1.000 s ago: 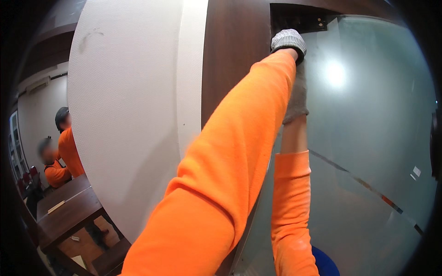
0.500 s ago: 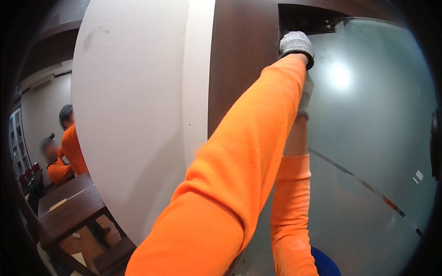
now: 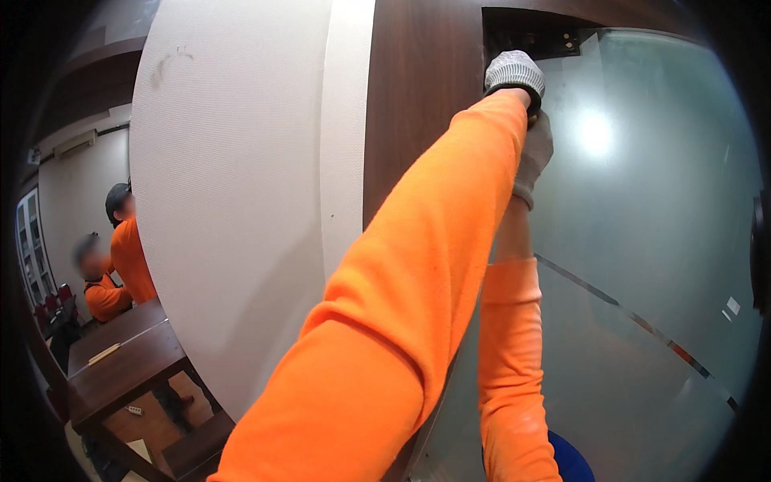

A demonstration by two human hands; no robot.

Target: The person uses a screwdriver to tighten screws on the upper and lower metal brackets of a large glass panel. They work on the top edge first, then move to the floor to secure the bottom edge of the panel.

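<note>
Both my arms reach up in orange sleeves to the upper corner of a frosted glass door (image 3: 642,193). My left hand (image 3: 514,71), in a light grey knit glove with a dark cuff, is at the dark metal fitting (image 3: 546,42) beside the brown wooden frame (image 3: 426,104). Its fingers are hidden from view. Just below, my right hand (image 3: 534,165) in a grey glove looks closed, partly behind my left wrist. A small brownish bit shows at its top, too hidden to name.
A pale textured wall (image 3: 233,161) stands left of the frame. Beyond it are two people in orange (image 3: 132,257) and a dark wooden table (image 3: 128,361). A blue round object (image 3: 570,459) sits low by the glass. A patterned strip (image 3: 650,325) crosses the door.
My right hand has risen slightly and turned outward, showing more beside my left wrist. My left hand stays almost in place at the fitting.
</note>
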